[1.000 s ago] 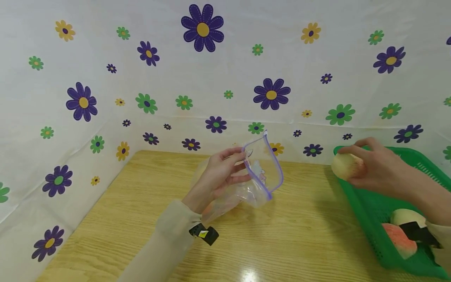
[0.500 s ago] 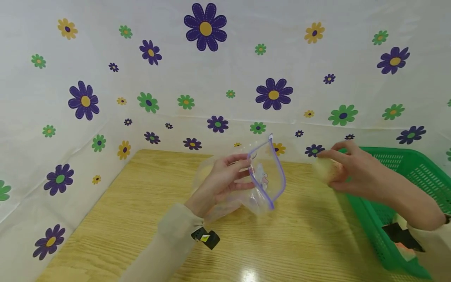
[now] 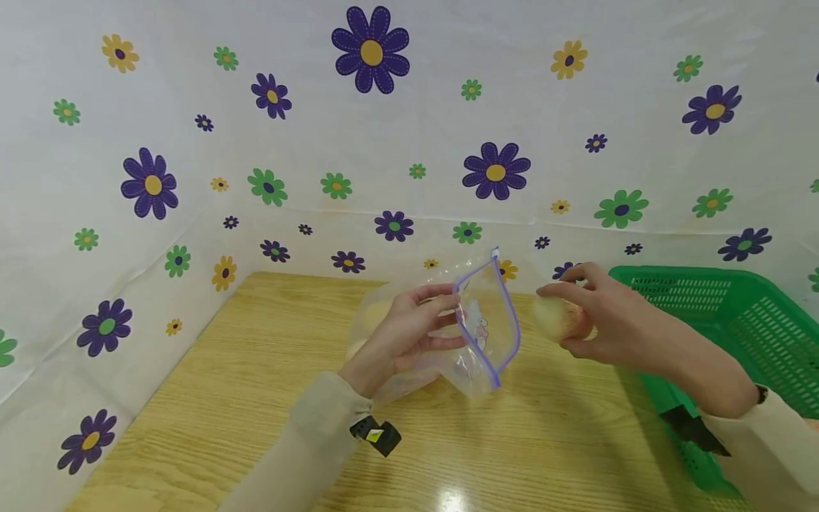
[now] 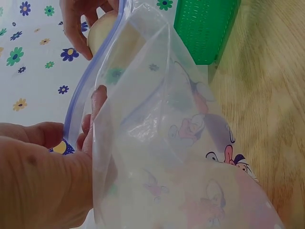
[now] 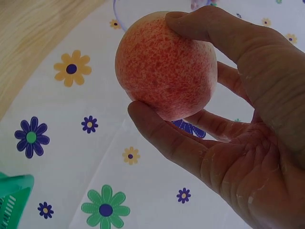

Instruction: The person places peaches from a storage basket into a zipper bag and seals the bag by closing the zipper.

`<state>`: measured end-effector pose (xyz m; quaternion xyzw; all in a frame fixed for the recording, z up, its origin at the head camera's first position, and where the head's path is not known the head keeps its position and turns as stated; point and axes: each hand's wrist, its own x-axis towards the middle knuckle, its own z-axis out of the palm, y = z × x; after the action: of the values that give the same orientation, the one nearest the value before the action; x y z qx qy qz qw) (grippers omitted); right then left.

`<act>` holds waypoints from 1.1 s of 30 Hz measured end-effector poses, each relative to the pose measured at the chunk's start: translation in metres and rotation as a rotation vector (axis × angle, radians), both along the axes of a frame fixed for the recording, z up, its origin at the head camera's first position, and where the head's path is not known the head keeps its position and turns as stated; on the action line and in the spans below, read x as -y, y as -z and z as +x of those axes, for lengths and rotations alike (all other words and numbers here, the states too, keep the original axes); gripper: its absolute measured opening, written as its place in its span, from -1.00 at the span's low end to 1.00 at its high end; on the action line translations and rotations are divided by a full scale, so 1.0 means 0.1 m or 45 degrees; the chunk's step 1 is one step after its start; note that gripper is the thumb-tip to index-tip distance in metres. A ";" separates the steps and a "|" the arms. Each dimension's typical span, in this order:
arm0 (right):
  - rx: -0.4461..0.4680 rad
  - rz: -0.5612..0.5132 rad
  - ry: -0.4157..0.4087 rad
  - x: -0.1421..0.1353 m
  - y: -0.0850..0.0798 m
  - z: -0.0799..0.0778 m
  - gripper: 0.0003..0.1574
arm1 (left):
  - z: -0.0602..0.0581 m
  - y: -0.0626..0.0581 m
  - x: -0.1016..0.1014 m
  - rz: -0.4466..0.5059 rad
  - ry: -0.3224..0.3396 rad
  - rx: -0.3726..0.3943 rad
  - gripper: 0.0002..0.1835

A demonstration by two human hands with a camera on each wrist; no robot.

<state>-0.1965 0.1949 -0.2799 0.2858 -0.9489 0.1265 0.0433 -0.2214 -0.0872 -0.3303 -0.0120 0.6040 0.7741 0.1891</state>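
Note:
A clear plastic zip bag [image 3: 467, 370] with purple zip edges and cartoon prints lies on the table, its mouth facing right and spread apart. My left hand [image 3: 409, 327] pinches the near edge of that mouth, with the thumb outside and some fingers inside. Pale and pinkish shapes show blurred through the bag's film. Just right of the mouth, my right hand [image 3: 614, 320] holds a peach [image 3: 554, 317] between thumb and fingers, off the table. In the right wrist view the peach [image 5: 167, 67] looks red-speckled, paler at the top.
A green perforated basket [image 3: 736, 299] stands at the right of the wooden table [image 3: 224, 398], partly hidden by the right forearm. Behind the table hangs a white flowered cloth [image 3: 416, 128], which also runs along the left side.
My right hand has carried the peach left, from over the basket's edge to near the bag's mouth. My left hand and the bag have shifted slightly right.

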 end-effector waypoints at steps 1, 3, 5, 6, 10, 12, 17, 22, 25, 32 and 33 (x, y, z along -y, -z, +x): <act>-0.004 0.001 -0.007 0.03 0.00 0.00 -0.18 | 0.00 0.00 0.00 -0.002 -0.002 0.002 -0.54; -0.025 0.000 -0.036 0.08 0.01 -0.01 -0.19 | 0.00 0.00 0.01 -0.006 -0.008 0.001 -0.55; -0.044 -0.004 -0.066 0.13 0.02 -0.02 -0.20 | 0.00 -0.01 0.02 -0.018 -0.009 -0.003 -0.55; -0.050 -0.006 -0.078 0.16 0.02 -0.03 -0.20 | 0.00 -0.01 0.02 -0.023 -0.007 -0.008 -0.56; -0.033 -0.023 -0.108 0.25 0.03 -0.05 -0.18 | -0.02 -0.03 0.04 -0.049 0.036 -0.013 -0.53; -0.020 -0.035 -0.120 0.28 0.04 -0.06 -0.18 | -0.02 -0.04 0.04 -0.065 0.054 -0.016 -0.54; -0.015 -0.047 -0.141 0.36 0.10 -0.08 -0.18 | -0.05 -0.05 0.03 -0.113 0.096 -0.032 -0.57; -0.029 -0.054 -0.150 0.43 0.14 -0.12 -0.18 | -0.05 -0.07 0.02 -0.125 0.127 -0.032 -0.56; -0.049 -0.058 -0.166 0.46 0.16 -0.15 -0.20 | -0.04 -0.08 0.01 -0.128 0.137 -0.016 -0.56; -0.088 -0.053 -0.181 0.51 0.27 -0.23 -0.21 | -0.03 -0.07 0.02 -0.142 0.159 0.008 -0.57; -0.086 -0.052 -0.182 0.51 0.29 -0.25 -0.21 | -0.03 -0.06 0.02 -0.140 0.160 0.008 -0.57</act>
<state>-0.2210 0.1437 -0.3092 0.3559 -0.9213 0.1388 0.0720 -0.2244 -0.0896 -0.3239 0.0134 0.6445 0.7264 0.2383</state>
